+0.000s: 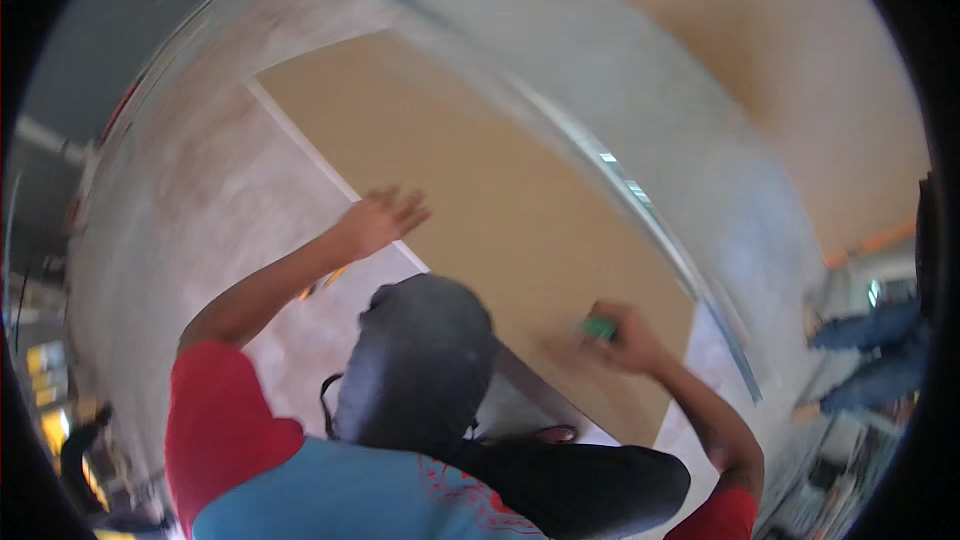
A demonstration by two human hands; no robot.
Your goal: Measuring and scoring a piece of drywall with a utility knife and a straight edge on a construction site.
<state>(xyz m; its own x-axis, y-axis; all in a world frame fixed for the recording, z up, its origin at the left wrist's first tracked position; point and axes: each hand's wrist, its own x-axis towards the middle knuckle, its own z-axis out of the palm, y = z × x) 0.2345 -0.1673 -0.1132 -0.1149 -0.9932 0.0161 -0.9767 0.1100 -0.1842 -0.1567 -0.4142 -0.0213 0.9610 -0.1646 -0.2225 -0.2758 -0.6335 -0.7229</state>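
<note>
A large flat brown board (480, 160) lies on the floor in front of me, slanting from the upper left to the lower right. My left hand (380, 225) is over its left edge, fingers spread and holding nothing; whether it touches the board I cannot tell. Low on the board's right part, my right hand (635, 342) is closed around a small green object (600, 328). Motion smears this object's lower end, so its kind is unclear. My bent knees, in dark trousers (425, 360), are at the board's near edge.
Beyond the board's far right side runs a long, shiny metal strip (600, 160). A small orange-and-black item (322, 283) lies on the floor below my left forearm. At the far right show another person's jeans (870, 355). Yellow items (55, 430) stand at the left rim.
</note>
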